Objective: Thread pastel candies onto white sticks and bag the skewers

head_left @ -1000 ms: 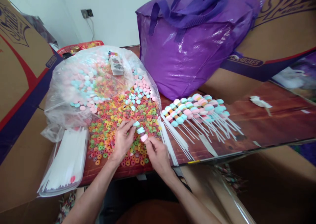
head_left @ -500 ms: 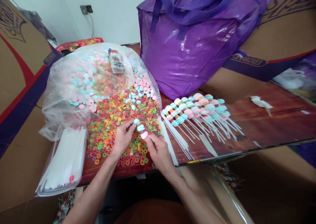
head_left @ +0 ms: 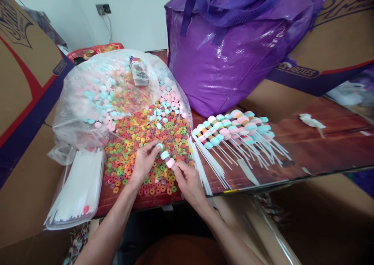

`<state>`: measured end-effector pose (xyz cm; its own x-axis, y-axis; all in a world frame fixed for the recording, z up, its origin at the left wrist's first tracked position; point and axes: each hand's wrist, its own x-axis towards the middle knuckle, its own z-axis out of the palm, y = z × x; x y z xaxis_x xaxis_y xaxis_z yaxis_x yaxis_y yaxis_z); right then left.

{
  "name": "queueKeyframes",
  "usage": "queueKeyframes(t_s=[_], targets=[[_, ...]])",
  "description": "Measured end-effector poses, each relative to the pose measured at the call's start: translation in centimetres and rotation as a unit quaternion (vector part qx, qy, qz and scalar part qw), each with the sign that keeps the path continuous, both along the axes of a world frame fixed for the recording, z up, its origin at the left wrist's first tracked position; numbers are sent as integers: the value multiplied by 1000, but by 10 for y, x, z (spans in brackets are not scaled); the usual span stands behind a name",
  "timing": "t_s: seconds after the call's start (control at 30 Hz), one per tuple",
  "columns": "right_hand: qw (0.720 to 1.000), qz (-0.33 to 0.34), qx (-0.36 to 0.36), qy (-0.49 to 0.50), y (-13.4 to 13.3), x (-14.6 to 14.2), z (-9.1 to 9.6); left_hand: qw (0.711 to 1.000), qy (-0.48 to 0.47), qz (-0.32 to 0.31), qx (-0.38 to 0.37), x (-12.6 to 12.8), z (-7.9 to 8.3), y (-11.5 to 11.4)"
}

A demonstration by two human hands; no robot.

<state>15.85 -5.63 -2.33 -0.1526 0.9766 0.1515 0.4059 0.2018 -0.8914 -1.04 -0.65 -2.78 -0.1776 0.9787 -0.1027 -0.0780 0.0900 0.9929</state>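
Observation:
Between my two hands is a candy skewer point(head_left: 165, 155) threaded with light blue and pink marshmallows and gummy rings. My left hand point(head_left: 145, 159) pinches the blue marshmallow at its upper end. Lower down, my right hand point(head_left: 188, 179) is closed at the pink end, and its fingers hide the stick. Beneath both hands spreads a layer of colourful gummy rings point(head_left: 128, 132). Finished-looking marshmallow skewers point(head_left: 233, 128) lie in a pile to the right, their white sticks pointing toward me. Loose white sticks point(head_left: 201, 167) lie beside my right hand.
A clear tub of white sticks point(head_left: 77, 183) stands at the left edge. Behind the rings lies a clear plastic bag point(head_left: 73, 90) of marshmallows, with a stack of labels point(head_left: 138, 72) on top. A large purple bag point(head_left: 228, 62) and cardboard boxes point(head_left: 23, 101) surround the table point(head_left: 344, 140).
The view has shifted slightly. Both hands remain on the same skewer, and my left fingers have closed further over the blue marshmallow at its upper end.

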Motion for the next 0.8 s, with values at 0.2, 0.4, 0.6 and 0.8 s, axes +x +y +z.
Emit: queueKeyframes(t_s=[0.2, 0.4, 0.6, 0.8], targets=[[1000, -16, 1, 11, -3, -4, 0, 1000, -12, 18, -13, 0, -1, -2], [999, -37, -17, 15, -9, -10, 1, 999, 35, 32, 15, 4, -3, -4], [997, -52, -42, 31, -12, -15, -1, 1000, -4, 10, 13, 5, 2, -7], [995, -74, -60, 36, -13, -19, -6, 999, -50, -10, 18, 4, 9, -9]])
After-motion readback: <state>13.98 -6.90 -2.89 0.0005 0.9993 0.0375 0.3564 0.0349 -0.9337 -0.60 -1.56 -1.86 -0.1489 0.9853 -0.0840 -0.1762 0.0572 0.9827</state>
